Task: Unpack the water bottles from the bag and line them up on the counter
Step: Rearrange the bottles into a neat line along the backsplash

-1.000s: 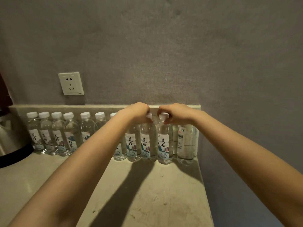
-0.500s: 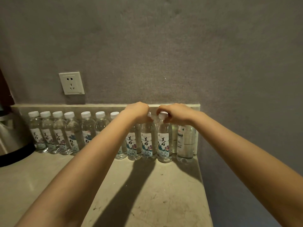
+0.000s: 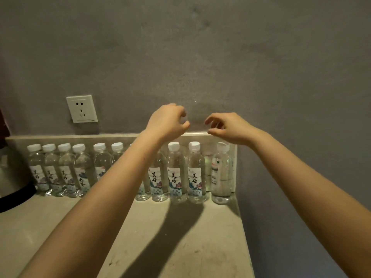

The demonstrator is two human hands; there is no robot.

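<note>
Both hands released, holding nothing. Left hand: fingers curled in, thumb tip near the fingertips. Right hand: fingers loosely hooked, clear gap to the thumb. Both hover at 12 o'clock of the caps, apart from them.

Water bottles: upright, one row running 9 to 3 o'clock along the backsplash at the far edge of the counter. Clear plastic, white screw caps, white labels with black brush characters over blue-pink art. The left forearm hides part of the row. End bottle at 3 o'clock shows small print instead.

Kettle at 9 o'clock of the row; wall socket at 9 o'clock of the left hand.
</note>
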